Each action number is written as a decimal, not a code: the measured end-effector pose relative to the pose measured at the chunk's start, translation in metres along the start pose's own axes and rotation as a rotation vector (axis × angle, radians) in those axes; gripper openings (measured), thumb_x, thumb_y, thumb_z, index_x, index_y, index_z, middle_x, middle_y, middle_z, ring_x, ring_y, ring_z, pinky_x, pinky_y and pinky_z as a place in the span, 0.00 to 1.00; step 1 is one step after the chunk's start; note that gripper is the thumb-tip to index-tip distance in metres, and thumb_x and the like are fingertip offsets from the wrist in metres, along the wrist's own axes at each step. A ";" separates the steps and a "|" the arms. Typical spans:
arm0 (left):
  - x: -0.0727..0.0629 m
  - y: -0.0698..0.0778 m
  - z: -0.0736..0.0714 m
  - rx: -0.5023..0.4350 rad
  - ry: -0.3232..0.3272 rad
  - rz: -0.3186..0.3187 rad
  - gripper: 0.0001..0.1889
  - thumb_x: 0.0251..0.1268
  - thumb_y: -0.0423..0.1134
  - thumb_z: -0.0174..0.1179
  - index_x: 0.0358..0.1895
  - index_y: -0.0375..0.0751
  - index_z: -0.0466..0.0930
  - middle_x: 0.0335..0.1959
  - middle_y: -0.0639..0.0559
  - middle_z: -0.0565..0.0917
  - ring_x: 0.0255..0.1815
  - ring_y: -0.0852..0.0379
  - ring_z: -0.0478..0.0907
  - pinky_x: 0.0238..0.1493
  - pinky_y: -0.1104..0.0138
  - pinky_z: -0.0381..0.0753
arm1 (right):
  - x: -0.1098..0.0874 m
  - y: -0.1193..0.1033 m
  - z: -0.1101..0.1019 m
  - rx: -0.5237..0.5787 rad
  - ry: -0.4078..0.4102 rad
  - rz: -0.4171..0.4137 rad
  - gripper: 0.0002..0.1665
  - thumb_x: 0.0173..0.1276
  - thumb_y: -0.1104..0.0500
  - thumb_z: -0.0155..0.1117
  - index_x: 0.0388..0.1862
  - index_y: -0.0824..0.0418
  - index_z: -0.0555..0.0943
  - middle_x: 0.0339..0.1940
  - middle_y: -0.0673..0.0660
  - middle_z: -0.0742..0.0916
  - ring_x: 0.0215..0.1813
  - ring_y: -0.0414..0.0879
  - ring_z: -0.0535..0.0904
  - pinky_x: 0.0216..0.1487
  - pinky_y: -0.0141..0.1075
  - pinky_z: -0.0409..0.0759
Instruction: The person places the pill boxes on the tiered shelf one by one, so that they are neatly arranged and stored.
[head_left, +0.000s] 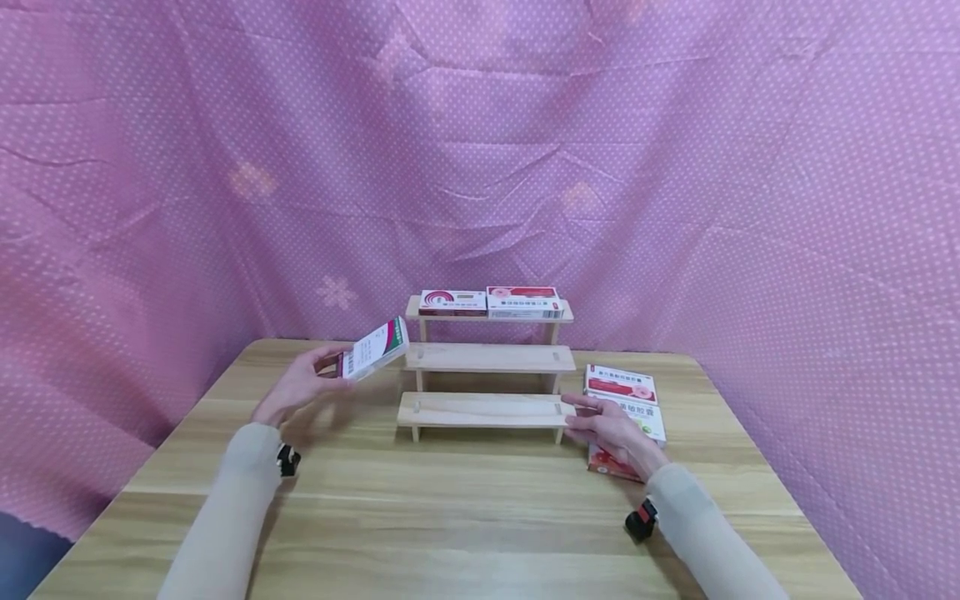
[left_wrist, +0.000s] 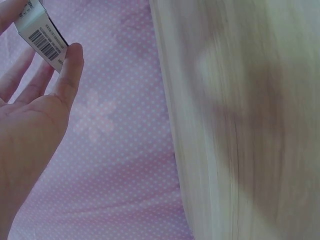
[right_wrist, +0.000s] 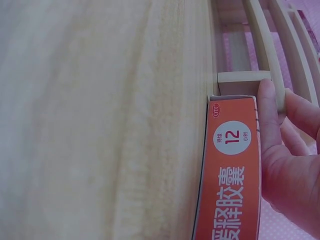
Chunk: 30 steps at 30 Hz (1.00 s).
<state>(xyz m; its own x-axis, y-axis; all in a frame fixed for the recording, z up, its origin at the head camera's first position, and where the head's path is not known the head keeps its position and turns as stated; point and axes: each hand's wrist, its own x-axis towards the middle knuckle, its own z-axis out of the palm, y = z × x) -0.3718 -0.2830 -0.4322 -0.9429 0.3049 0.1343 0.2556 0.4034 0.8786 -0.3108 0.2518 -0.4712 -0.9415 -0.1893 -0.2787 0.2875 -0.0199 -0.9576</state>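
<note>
Head view: L grip [head_left: 303,385] has a white box [head_left: 375,350] pinched at one end, thumb vs fingers, tilted up off the worktop [head_left: 450,517], prob so most of the printed face stays uncovered. R grip [head_left: 611,427] is closed on the near end of the stepped rack's [head_left: 483,410] bottom tier, likely to steady it imo. Orange box [right_wrist: 232,160] lies just beside R grip, prob within easy reach. Two top-tier boxes [head_left: 525,302] sit beyond both grips.

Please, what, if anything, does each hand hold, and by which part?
The left hand holds a white medicine box by its barcode end; the right hand grips the wooden tiered stand by the right end of its lowest shelf.
</note>
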 end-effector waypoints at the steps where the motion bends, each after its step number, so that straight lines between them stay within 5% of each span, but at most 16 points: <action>1: 0.001 0.001 0.001 -0.008 0.000 0.007 0.42 0.52 0.38 0.73 0.72 0.41 0.64 0.68 0.35 0.69 0.66 0.39 0.68 0.55 0.71 0.79 | 0.000 0.000 0.000 0.001 0.002 -0.002 0.32 0.69 0.70 0.58 0.72 0.62 0.67 0.68 0.68 0.74 0.53 0.49 0.84 0.59 0.40 0.82; 16: 0.012 0.015 0.026 -0.047 -0.040 0.026 0.39 0.53 0.34 0.72 0.71 0.39 0.65 0.64 0.33 0.72 0.63 0.37 0.71 0.52 0.71 0.82 | -0.001 -0.001 -0.001 -0.013 -0.012 -0.004 0.32 0.70 0.70 0.57 0.73 0.62 0.66 0.71 0.68 0.71 0.54 0.48 0.83 0.59 0.39 0.82; 30: 0.019 0.035 0.048 -0.013 -0.060 0.021 0.41 0.50 0.37 0.74 0.70 0.42 0.67 0.64 0.36 0.72 0.61 0.38 0.73 0.56 0.60 0.83 | -0.002 0.000 0.000 -0.013 -0.017 -0.014 0.31 0.71 0.70 0.56 0.72 0.63 0.66 0.71 0.68 0.71 0.55 0.48 0.83 0.60 0.41 0.82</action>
<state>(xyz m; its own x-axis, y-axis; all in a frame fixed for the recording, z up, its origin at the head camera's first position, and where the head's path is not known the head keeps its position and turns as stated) -0.3702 -0.2217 -0.4208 -0.9228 0.3644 0.1251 0.2716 0.3850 0.8820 -0.3093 0.2521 -0.4706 -0.9424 -0.2053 -0.2640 0.2718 -0.0101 -0.9623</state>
